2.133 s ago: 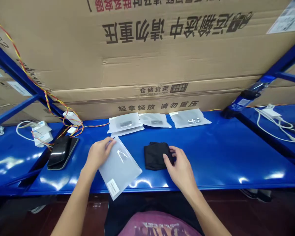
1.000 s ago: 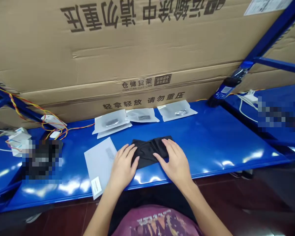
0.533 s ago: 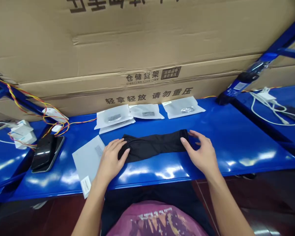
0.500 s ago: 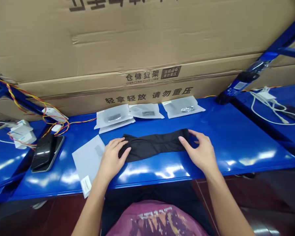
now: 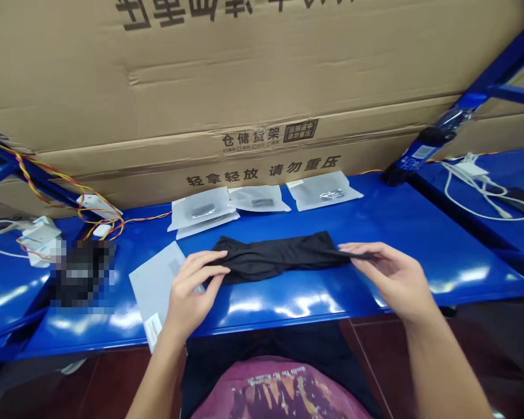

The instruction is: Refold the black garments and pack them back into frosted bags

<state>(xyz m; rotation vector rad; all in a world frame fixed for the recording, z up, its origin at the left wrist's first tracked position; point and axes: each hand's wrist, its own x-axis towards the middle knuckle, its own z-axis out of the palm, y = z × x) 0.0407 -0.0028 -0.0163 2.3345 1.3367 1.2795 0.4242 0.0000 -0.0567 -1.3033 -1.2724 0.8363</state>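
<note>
A long black piece of folded cloth point(image 5: 279, 256) lies across the blue shelf board, soft and creased. My left hand point(image 5: 196, 285) is at its left end, with the thumb and fingers closing on the fabric. At the other end, my right hand point(image 5: 393, 273) pinches a thin corner of the cloth between thumb and fingers and draws it out to the right, slightly raised. Close by my left hand is a flat pale plastic bag point(image 5: 151, 279) with a white label, partly hidden behind the hand and forearm.
Several frosted bags point(image 5: 201, 209) lie along the back of the blue shelf point(image 5: 402, 250), before large cardboard boxes point(image 5: 262, 87). A dark-capped bottle point(image 5: 414, 154) leans at the right post. Cables and white adapters point(image 5: 98, 206) stand left, beside a pixelated dark object point(image 5: 81, 273).
My right hand has moved to the right, stretching a corner of the black cloth out with it. My left hand has stayed near the left end, shifting slightly left.
</note>
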